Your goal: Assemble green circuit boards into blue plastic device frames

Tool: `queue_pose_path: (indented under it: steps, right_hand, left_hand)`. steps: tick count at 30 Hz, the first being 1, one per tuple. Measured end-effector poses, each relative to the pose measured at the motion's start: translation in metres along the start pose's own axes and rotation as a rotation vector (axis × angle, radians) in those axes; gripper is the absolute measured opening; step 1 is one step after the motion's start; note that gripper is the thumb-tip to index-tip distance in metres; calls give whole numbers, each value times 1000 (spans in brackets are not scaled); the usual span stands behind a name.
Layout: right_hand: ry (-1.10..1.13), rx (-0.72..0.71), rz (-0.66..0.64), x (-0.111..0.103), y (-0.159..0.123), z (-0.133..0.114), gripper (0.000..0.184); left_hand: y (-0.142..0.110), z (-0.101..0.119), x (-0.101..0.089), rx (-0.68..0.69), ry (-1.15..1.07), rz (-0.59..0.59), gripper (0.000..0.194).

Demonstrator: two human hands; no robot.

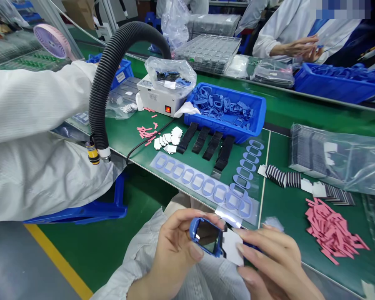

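Over the lap point(211, 277) beside the green worktop point(287, 210), a blue-framed piece point(207, 236) is clasped in the grip of the left hand point(170, 246), its long axis running rightward to a white card point(233, 246) pinched by the right hand point(276, 254).

Clock positions refer to the centre of view. Pink fan point(52, 41): 10 o'clock. Black corrugated hose point(100, 87): arched at 11 o'clock, its lower end at 9 o'clock beside a yellow-and-black cylindrical fitting point(92, 152). White control unit point(154, 98): 11 o'clock, front switch point(168, 109) lit red. Clear tray stack point(209, 52): between 12 and 1 o'clock. Blue stool point(120, 196): 8 o'clock. Yellow floor stripe point(58, 262): 8 o'clock, farther out.
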State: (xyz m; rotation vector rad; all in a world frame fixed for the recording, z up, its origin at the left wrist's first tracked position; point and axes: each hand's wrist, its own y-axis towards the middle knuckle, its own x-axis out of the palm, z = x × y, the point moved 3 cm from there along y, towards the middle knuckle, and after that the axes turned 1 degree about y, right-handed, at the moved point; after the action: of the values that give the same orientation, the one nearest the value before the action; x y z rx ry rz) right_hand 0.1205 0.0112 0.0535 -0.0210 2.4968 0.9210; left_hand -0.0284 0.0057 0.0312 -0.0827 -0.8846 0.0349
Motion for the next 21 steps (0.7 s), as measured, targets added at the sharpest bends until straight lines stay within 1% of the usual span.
queue_pose_path:
  steps: [1,2,4,6,7,11,12,14,18,20,21]
  right_hand:
    - [-20,-3,-12,-1,0,-1,17]
    - [-25,14,12,-2,0,-1,14]
    - [-1,90,129,-2,-1,-4,11]
    - [28,161,246,-1,-2,-7,11]
    - [38,179,276,-1,-3,-9,11]
    - [24,203,287,-4,-6,-11,12]
    - [9,192,272,-6,-6,-10,13]
    - [-33,139,201,-11,-6,-7,12]
    - [-168,-22,-49,-15,-2,-4,16]
    - [-228,-76,-120,-15,0,-4,20]
    - [-250,-90,-134,-15,1,-5,22]
  left_hand:
    - [0,-1,0,1,0,-1,28]
    - [-1,-2,1,-1,-3,0,27]
    - [-2,-2,2,-9,-14,-1,27]
    - [-2,-3,3,-15,-27,0,27]
    - [-2,-2,4,-14,-30,-1,28]
    - [-1,-3,4,6,-7,19,28]
    - [0,-3,3,8,0,25,28]
    - [0,-4,4,11,8,31,28]
    - [-2,-7,6,9,32,-4,28]
    - [-2,-10,7,-1,44,-25,28]
    - [-2,-11,7,-3,45,-28,28]
